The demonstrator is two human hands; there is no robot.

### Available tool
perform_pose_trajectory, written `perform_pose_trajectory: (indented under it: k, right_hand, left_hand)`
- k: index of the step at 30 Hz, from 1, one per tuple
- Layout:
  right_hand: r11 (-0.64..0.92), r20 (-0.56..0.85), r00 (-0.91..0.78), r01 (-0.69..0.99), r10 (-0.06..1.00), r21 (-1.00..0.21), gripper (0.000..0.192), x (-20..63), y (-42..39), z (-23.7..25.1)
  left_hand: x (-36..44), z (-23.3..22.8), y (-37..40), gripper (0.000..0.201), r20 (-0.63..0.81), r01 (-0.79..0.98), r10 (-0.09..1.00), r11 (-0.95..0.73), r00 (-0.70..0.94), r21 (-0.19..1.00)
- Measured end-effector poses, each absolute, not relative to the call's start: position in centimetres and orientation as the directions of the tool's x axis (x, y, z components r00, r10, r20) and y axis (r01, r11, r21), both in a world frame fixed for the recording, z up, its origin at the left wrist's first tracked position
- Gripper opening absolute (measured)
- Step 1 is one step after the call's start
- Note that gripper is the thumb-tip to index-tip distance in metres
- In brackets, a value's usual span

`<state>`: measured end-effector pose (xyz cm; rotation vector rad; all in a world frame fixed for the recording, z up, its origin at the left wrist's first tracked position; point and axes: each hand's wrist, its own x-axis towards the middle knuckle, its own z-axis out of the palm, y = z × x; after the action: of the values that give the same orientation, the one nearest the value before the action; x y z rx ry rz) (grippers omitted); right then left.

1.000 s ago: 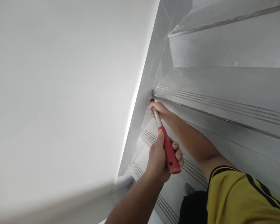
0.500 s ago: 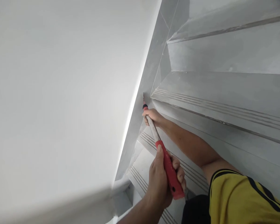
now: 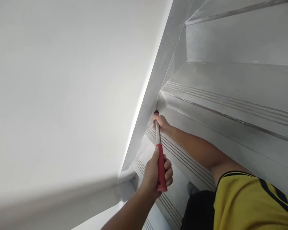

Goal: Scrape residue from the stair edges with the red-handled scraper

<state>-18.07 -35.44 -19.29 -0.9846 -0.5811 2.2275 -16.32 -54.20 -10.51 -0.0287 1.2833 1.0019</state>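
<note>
A long grout scraper (image 3: 161,167) with a red grip, a pale metal shaft and a black collar points away from me. Its thin tip meets the seam between the grey skirting tile (image 3: 144,107) and the side of a stair, just below a step's front corner. My left hand (image 3: 150,174) is wrapped round the red grip, thumb along its top. Farther up, my right hand (image 3: 162,123) closes on the shaft just behind the black collar. The exact shape of the tip is too small to make out.
A white wall (image 3: 69,89) fills the left side. Grey tiled steps (image 3: 230,80) with grooved front edges rise at the right and turn downward below. A dark shoe (image 3: 192,188) and dark trouser leg show at the bottom, beside my yellow sleeve (image 3: 242,198).
The scraper's tip has moved off the skirting face, rightward and down into the seam below the step corner. My left hand has swung left, leaving the tool more upright. The view has shifted slightly.
</note>
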Motion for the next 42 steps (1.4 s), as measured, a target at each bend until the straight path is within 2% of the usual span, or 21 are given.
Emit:
perform_pose_trajectory:
  k: [2, 6, 10, 15, 18, 20, 24, 28, 32, 36, 42]
  right_hand:
    - [-0.731, -0.509, -0.536, -0.377, 0.673, -0.57, 0.018, -17.6, -34.8, -19.4]
    - [-0.767, -0.453, -0.655, -0.328, 0.605, -0.551, 0.017, -17.6, -35.2, -19.2]
    - [-0.756, -0.518, -0.561, -0.378, 0.646, -0.534, 0.018, -17.9, -35.8, -19.6]
    - [-0.818, -0.477, -0.697, -0.289, 0.536, -0.497, 0.015, -18.3, -37.2, -20.3]
    - [-0.797, -0.534, -0.605, -0.333, 0.59, -0.504, 0.017, -18.6, -37.8, -21.4]
    - [-0.804, -0.573, -0.569, -0.342, 0.589, -0.487, 0.017, -18.9, -38.1, -22.1]
    - [-0.823, -0.506, -0.671, -0.306, 0.543, -0.478, 0.015, -19.6, -39.3, -22.7]
    - [-0.801, -0.529, -0.617, -0.331, 0.583, -0.498, 0.015, -20.2, -40.2, -22.8]
    - [-0.83, -0.506, -0.673, -0.323, 0.539, -0.455, 0.015, -20.6, -40.5, -23.1]
    - [-0.803, -0.547, -0.593, -0.369, 0.591, -0.467, 0.017, -21.0, -40.9, -23.7]
    - [-0.836, -0.526, -0.659, -0.334, 0.537, -0.435, 0.015, -21.8, -42.1, -24.2]
  left_hand:
    - [-15.6, -10.3, -53.5, 0.047, -0.809, -0.618, 0.584, 0.611, -0.069, 0.494]
    - [-14.8, -9.8, -54.1, 0.054, -0.813, -0.637, 0.577, 0.597, -0.083, 0.489]
    - [-15.2, -10.2, -54.5, 0.053, -0.808, -0.605, 0.58, 0.608, -0.103, 0.514]
    - [-15.0, -11.1, -55.5, 0.059, -0.839, -0.597, 0.533, 0.64, -0.109, 0.484]
    - [-15.6, -11.6, -55.8, 0.057, -0.839, -0.591, 0.524, 0.633, -0.147, 0.499]
    - [-16.1, -12.1, -56.0, 0.056, -0.853, -0.59, 0.497, 0.645, -0.159, 0.486]
    - [-16.4, -12.9, -57.1, 0.059, -0.878, -0.59, 0.453, 0.67, -0.155, 0.45]
    - [-16.5, -13.0, -58.1, 0.056, -0.856, -0.606, 0.481, 0.628, -0.191, 0.489]
    - [-17.1, -12.6, -58.4, 0.056, -0.867, -0.613, 0.467, 0.638, -0.174, 0.467]
    - [-18.0, -12.7, -58.5, 0.053, -0.858, -0.596, 0.492, 0.647, -0.151, 0.476]
    - [-18.4, -12.9, -59.5, 0.055, -0.864, -0.6, 0.468, 0.641, -0.187, 0.478]
